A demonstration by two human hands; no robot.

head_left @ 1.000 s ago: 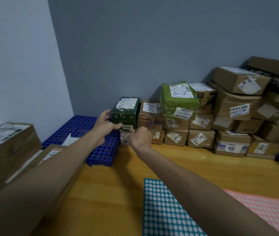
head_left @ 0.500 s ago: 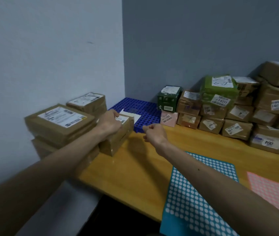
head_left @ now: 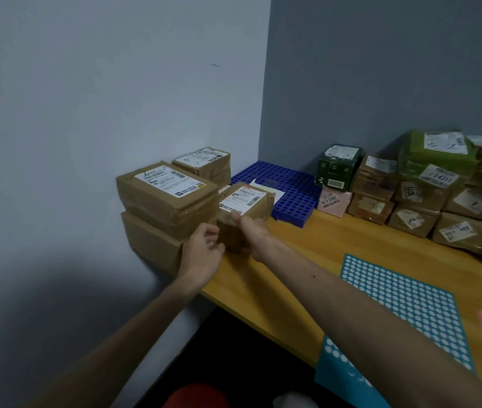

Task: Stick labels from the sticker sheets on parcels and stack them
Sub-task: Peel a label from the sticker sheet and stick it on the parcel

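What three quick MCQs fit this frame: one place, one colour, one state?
1. The dark green box stands:
A. on a pink parcel
B. on the floor
C. on a chair

2. The perforated mat in the corner is:
A. red
B. blue
C. yellow

3. The right hand:
A. hangs idle
B. lies flat, holding nothing
C. grips the small brown parcel

Answers:
1. A, since the box's base sits on the pink top.
2. B, since the whole grid is plainly blue.
3. C, since the thumb lies on the parcel's top and the hand wraps its near side.
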